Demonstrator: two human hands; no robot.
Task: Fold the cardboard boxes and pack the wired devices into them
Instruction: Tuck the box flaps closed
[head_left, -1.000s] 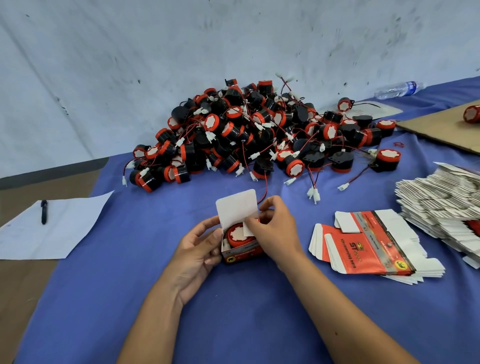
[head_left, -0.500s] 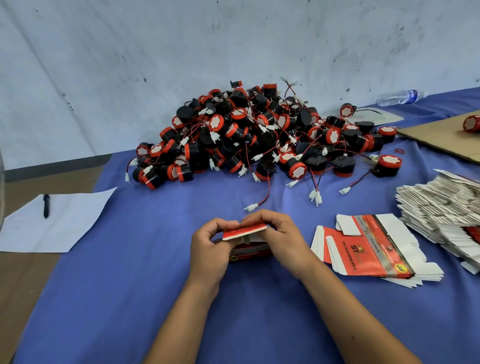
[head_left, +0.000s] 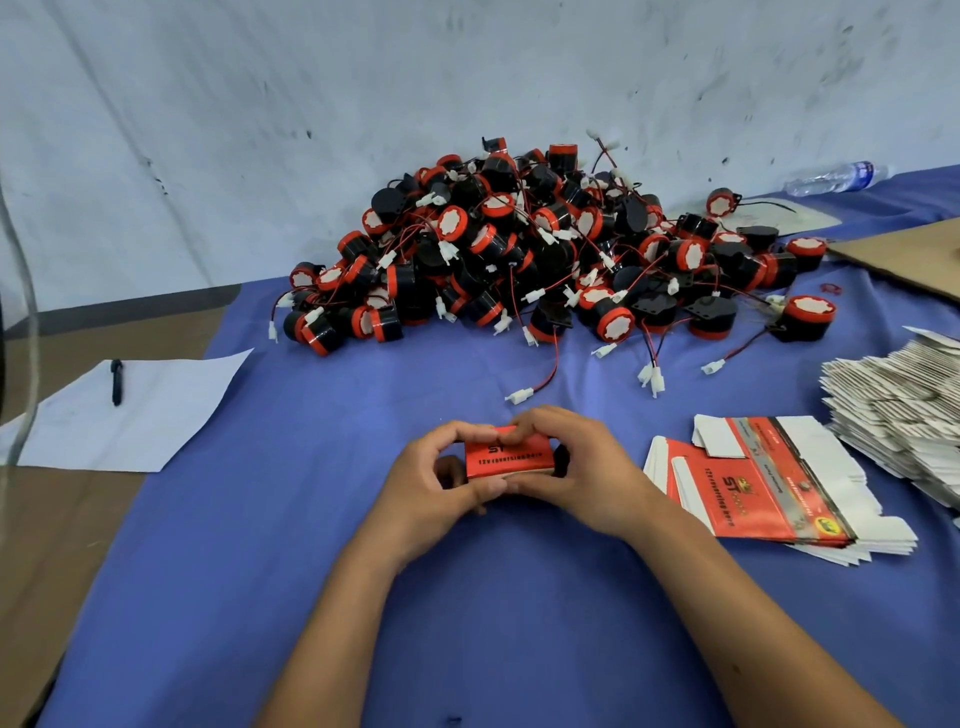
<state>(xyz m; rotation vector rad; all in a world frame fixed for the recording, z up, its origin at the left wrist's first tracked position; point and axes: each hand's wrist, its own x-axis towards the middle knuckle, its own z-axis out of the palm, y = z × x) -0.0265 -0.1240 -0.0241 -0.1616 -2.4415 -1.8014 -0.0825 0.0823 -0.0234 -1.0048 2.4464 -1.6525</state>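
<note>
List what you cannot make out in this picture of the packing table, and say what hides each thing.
- Contents of the red box, head view: closed lid, left hand and right hand cover it.
- White carton stack: cut off by the right edge.
- Water bottle label: too small.

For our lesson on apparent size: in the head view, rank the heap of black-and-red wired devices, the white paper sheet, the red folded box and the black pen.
1. Heap of black-and-red wired devices
2. White paper sheet
3. Red folded box
4. Black pen
</note>
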